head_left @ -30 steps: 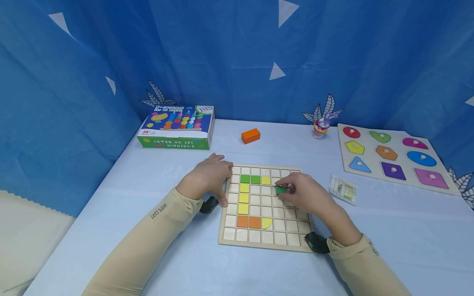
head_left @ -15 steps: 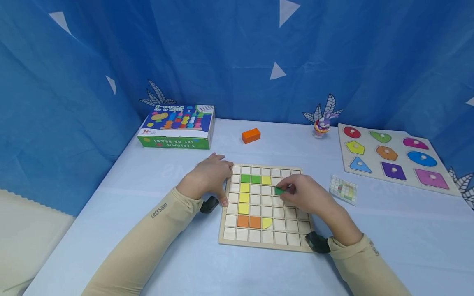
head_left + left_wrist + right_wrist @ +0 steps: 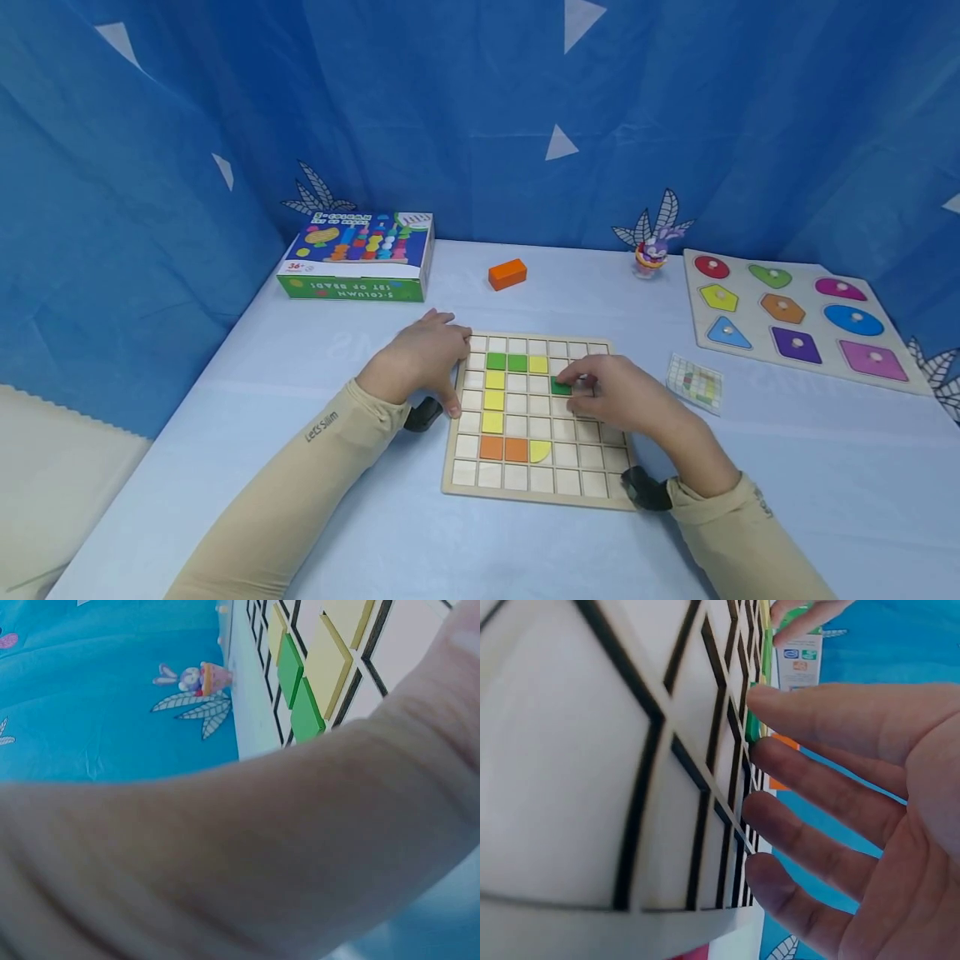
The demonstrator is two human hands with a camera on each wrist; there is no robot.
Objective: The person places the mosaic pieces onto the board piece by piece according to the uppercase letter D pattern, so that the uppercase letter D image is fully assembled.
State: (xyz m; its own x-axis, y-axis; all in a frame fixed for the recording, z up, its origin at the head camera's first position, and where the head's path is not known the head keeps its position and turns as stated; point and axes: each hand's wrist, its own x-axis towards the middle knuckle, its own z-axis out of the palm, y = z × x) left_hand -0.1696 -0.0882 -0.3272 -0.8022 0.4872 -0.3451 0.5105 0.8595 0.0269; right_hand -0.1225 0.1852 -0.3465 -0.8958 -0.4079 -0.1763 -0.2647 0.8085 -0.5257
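Note:
A square wooden grid board (image 3: pixel 547 498) lies on the table, with green, yellow and orange tiles set in some of its cells. My left hand (image 3: pixel 420 358) rests at the board's left edge, thumb and fingers spread along it near the far corner. My right hand (image 3: pixel 622 396) is over the board's right half, its index fingertip on a green square tile (image 3: pixel 560 386); the thumb sits apart from that tile. In the right wrist view the fingers look fairly straight, beside the green tile (image 3: pixel 753 724). The left wrist view is mostly filled by my left hand (image 3: pixel 262 847).
A small printed pattern card (image 3: pixel 696 383) lies right of the board. Behind it is a knobbed shape puzzle (image 3: pixel 802 325). An orange block (image 3: pixel 507 274), a bead-set box (image 3: pixel 356 257) and a purple rabbit figure (image 3: pixel 650 252) stand toward the blue curtain (image 3: pixel 450 125).
The green tile has shifted slightly left under my right fingers. The thumb has come away from the tile, leaving the index finger on it. My left hand has not moved.

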